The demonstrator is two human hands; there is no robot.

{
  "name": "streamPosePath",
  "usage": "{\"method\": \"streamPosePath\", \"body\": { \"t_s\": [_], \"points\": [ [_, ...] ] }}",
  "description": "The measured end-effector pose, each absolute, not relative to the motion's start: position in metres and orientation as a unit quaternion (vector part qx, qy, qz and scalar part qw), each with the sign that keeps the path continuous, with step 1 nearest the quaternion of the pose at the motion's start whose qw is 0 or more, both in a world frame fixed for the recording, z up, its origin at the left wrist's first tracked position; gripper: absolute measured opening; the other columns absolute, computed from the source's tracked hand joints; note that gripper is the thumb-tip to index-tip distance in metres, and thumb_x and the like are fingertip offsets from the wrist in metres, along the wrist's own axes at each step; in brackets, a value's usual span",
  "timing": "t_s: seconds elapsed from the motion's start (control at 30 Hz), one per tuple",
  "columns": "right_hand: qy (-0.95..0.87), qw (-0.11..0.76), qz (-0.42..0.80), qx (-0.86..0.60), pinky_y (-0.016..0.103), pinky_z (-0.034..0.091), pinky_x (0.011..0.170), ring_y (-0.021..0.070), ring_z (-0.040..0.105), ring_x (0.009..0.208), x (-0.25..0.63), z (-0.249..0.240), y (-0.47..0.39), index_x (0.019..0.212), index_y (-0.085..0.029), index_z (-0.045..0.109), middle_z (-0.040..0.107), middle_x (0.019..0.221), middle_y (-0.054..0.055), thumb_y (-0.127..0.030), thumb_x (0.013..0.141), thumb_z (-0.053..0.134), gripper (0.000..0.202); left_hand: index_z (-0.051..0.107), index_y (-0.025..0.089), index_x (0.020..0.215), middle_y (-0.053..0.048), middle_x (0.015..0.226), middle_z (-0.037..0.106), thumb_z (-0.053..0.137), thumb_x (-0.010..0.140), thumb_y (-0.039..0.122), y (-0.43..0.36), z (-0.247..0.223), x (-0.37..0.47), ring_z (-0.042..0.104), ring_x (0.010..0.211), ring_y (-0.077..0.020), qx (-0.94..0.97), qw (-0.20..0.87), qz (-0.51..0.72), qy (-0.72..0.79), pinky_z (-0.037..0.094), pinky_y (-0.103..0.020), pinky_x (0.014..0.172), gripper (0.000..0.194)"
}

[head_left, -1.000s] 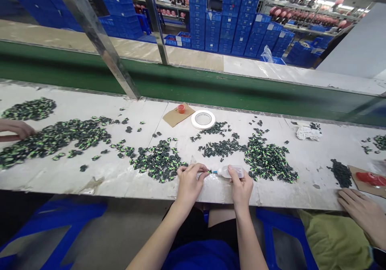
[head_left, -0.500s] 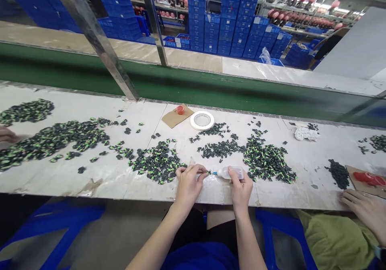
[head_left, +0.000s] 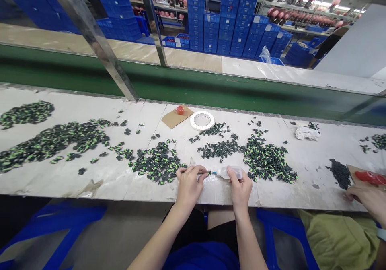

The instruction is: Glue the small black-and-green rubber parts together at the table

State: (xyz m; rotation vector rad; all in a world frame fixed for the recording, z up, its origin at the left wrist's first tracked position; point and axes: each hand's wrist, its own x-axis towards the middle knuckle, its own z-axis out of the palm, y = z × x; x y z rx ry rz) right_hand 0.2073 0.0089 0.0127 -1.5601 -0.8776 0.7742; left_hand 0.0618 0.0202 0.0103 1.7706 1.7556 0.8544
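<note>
My left hand is closed in a pinch on a small dark green piece, too small to make out fully. Wrapped in my right hand is a translucent squeeze bottle lying sideways, its blue needle tip pointing left at that piece. Tip and piece are very close; whether they touch I cannot tell. Just left of my left hand spreads a pile of dark pieces with bright green marks. To the right of the bottle lies another dark and green pile, and beyond the hands are small dark pieces.
A white tape roll and a cardboard piece bearing a red cup lie toward the back. Longer piles cover the left side. At the right, another person's hand rests near a dark pile. A green barrier runs behind.
The bottle and my right hand have shifted very slightly left. At the right, the other person's hand has moved and curled; the hand at the far left has gone out of view.
</note>
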Motion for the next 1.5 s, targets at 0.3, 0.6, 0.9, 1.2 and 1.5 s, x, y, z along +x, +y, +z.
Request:
{"method": "streamPosePath", "body": {
  "t_s": [0.3, 0.6, 0.9, 1.2, 1.5],
  "points": [
    [-0.364, 0.606, 0.311, -0.636, 0.027, 0.044, 0.054, 0.0165, 0.055, 0.058, 0.214, 0.007, 0.005, 0.067, -0.015, 0.061, 0.062, 0.061, 0.002, -0.048, 0.071, 0.067, 0.033, 0.063, 0.024, 0.077, 0.001, 0.084, 0.076, 0.064, 0.078, 0.014, 0.020, 0.011, 0.061, 0.067, 0.087, -0.0205, 0.654, 0.261, 0.302, 0.643, 0.030, -0.041, 0.092, 0.010],
    [-0.358, 0.649, 0.244, -0.625, 0.036, 0.051, 0.079, 0.0199, 0.066, 0.081, 0.225, -0.002, 0.010, 0.086, -0.021, 0.046, 0.069, 0.085, 0.006, -0.035, 0.061, 0.078, 0.043, 0.068, 0.023, 0.085, -0.005, 0.094, 0.075, 0.061, 0.083, 0.023, 0.040, 0.034, 0.064, 0.061, 0.098, -0.0266, 0.744, 0.221, 0.222, 0.590, 0.032, -0.046, 0.092, 0.007],
    [-0.441, 0.611, 0.153, -0.639, 0.041, 0.053, 0.082, 0.0247, 0.064, 0.100, 0.223, -0.007, 0.009, 0.111, -0.019, 0.045, 0.065, 0.110, 0.015, -0.038, 0.064, 0.080, 0.061, 0.070, 0.018, 0.089, -0.011, 0.096, 0.068, 0.052, 0.089, 0.014, 0.056, 0.028, 0.108, 0.055, 0.100, -0.0292, 0.776, 0.145, 0.165, 0.592, 0.037, -0.043, 0.085, 0.018],
    [-0.583, 0.584, -0.047, -0.563, 0.037, 0.056, 0.065, 0.0206, 0.064, 0.081, 0.201, -0.001, -0.022, 0.099, -0.022, 0.057, 0.065, 0.087, 0.007, -0.020, 0.084, 0.065, 0.017, 0.064, 0.019, 0.092, -0.008, 0.100, 0.066, 0.056, 0.087, 0.012, 0.054, 0.023, 0.106, 0.051, 0.102, -0.0268, 0.791, 0.152, 0.165, 0.569, 0.035, -0.039, 0.082, 0.012],
    [-0.570, 0.544, 0.179, -0.589, 0.034, 0.057, 0.071, 0.0203, 0.067, 0.082, 0.207, -0.010, -0.020, 0.102, -0.020, 0.069, 0.070, 0.095, 0.010, -0.029, 0.089, 0.057, 0.020, 0.066, 0.023, 0.086, -0.003, 0.092, 0.070, 0.047, 0.092, 0.014, 0.033, 0.028, 0.087, 0.056, 0.095, -0.0220, 0.784, 0.277, 0.212, 0.514, 0.033, -0.038, 0.083, 0.021]
  ]
}}
